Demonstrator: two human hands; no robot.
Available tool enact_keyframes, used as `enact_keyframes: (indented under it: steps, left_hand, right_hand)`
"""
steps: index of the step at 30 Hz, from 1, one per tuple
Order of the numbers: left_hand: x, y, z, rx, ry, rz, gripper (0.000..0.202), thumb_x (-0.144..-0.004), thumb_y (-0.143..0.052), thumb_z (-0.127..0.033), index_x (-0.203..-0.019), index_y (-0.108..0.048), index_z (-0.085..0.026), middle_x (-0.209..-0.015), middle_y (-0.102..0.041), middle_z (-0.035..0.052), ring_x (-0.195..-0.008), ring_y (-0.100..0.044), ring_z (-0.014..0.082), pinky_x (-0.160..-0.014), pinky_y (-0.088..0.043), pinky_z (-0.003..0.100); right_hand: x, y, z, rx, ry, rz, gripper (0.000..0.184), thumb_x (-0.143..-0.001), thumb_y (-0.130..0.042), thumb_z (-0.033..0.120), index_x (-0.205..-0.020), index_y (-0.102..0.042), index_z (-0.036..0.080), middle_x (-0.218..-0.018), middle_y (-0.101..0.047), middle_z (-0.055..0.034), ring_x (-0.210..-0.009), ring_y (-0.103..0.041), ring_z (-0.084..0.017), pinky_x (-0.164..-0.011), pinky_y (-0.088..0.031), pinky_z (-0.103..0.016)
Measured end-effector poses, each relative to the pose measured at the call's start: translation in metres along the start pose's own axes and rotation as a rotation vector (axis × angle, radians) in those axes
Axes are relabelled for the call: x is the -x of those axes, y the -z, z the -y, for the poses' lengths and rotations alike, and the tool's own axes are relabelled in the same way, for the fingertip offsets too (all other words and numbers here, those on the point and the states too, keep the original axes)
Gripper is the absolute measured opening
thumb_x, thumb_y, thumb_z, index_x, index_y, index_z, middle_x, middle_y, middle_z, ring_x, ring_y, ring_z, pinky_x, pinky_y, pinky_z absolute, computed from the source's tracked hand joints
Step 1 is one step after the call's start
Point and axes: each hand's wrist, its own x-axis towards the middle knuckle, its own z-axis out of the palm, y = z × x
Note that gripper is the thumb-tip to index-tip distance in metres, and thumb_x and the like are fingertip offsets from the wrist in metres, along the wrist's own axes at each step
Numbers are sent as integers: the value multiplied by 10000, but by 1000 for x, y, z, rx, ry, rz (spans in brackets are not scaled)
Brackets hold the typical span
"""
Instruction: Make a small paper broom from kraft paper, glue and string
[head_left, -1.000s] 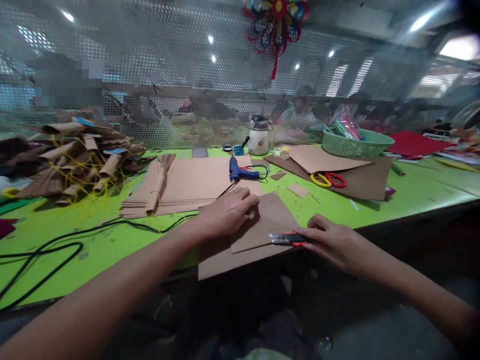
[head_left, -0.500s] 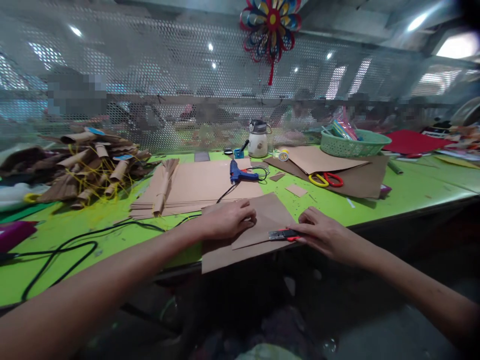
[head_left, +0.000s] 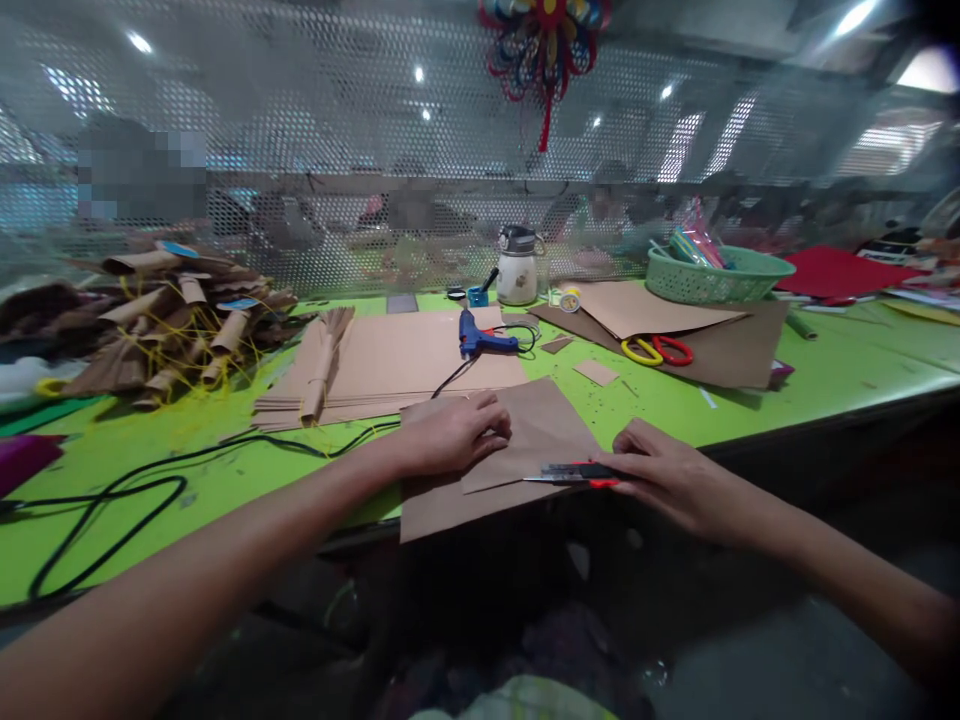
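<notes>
My left hand [head_left: 454, 432] lies flat with fingers pressed down on a folded sheet of brown paper [head_left: 540, 430] at the near edge of the green table [head_left: 225, 470]. My right hand [head_left: 667, 478] is closed on a red and black utility knife [head_left: 574, 472], its blade lying along the paper's folded lower edge. A larger brown sheet [head_left: 435, 510] lies underneath and sticks out over the table edge.
A stack of brown sheets [head_left: 405, 360] with a pleated paper bundle [head_left: 319, 365] lies behind. A blue glue gun [head_left: 484, 342], its black cable [head_left: 150, 490], yellow and red scissors [head_left: 656, 350], a green basket [head_left: 716, 275], a white jar [head_left: 517, 272] and a heap of rolled paper [head_left: 165, 320] are around.
My right hand with the knife has slid slightly right along the paper's edge. My left hand stays pressed on the paper.
</notes>
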Motion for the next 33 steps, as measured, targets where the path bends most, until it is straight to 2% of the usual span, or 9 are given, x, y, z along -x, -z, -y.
enact_keyframes:
  steps: [10,19,27,33]
  left_hand:
    - [0,1,-3,-17,-6,1,152,-954,-435,-297,-1000,-558,-221,-1003,-537,34,-890,-534,169,-797,-420,274]
    - [1,-1,-1,21,-26,-7,161,-964,-416,-309,-984,-547,-217,-1019,-532,40,-890,-538,167,-817,-421,277]
    - [1,-2,-2,-8,-15,-14,168,-968,-414,-322,-977,-546,-218,-1002,-530,32,-865,-541,162,-798,-427,276]
    - [1,-3,-1,-30,-33,-24,183,-970,-413,-339,-989,-553,-223,-1015,-536,28,-874,-546,163,-791,-420,274]
  right_hand:
    - [-24,1,12,19,4,55,365,-975,-452,271,-1327,-550,277,-955,-528,-84,-862,-536,-199,-773,-491,-329]
    - [-11,0,10,11,-10,78,343,-972,-451,277,-1295,-565,254,-961,-519,-91,-873,-527,-208,-762,-484,-327]
    - [-33,-6,22,-3,25,94,359,-983,-427,292,-1323,-539,262,-979,-510,-90,-877,-515,-207,-778,-465,-337]
    - [-26,-7,20,-22,3,116,331,-984,-426,299,-1282,-561,248,-984,-499,-89,-885,-505,-207,-777,-454,-335]
